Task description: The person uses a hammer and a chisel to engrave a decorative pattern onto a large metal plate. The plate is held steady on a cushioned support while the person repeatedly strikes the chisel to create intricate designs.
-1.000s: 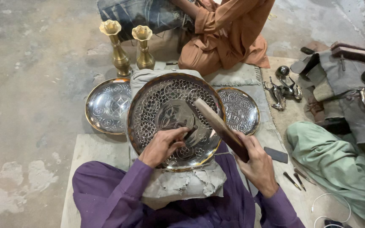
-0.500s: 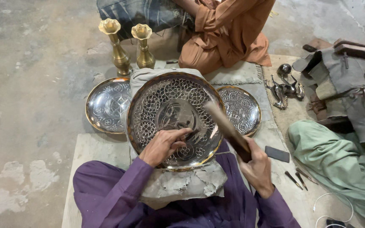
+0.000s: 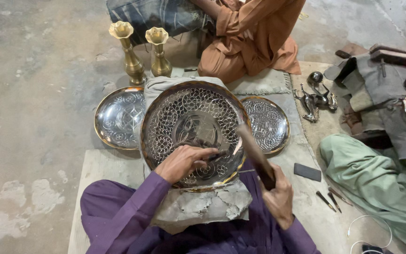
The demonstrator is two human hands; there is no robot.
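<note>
Left hand point(image 3: 183, 162) pinching chisel point(image 3: 216, 155) on engraved tray point(image 3: 189, 117), right hand point(image 3: 278, 197) gripping mallet point(image 3: 254, 153), three trays, two brass vases point(image 3: 142, 51)

Left hand point(image 3: 183, 161) holds a small chisel point(image 3: 217, 155) against the engraved tray point(image 3: 191, 124); right hand point(image 3: 278, 197) grips a wooden mallet point(image 3: 254, 153) tilted over the tray's rim

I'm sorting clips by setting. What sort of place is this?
Probably a floor-level metal engraving workshop. The left hand holds a small chisel against a large patterned metal plate, the right hand grips a wooden mallet, and brass vases stand on the concrete floor.
</note>
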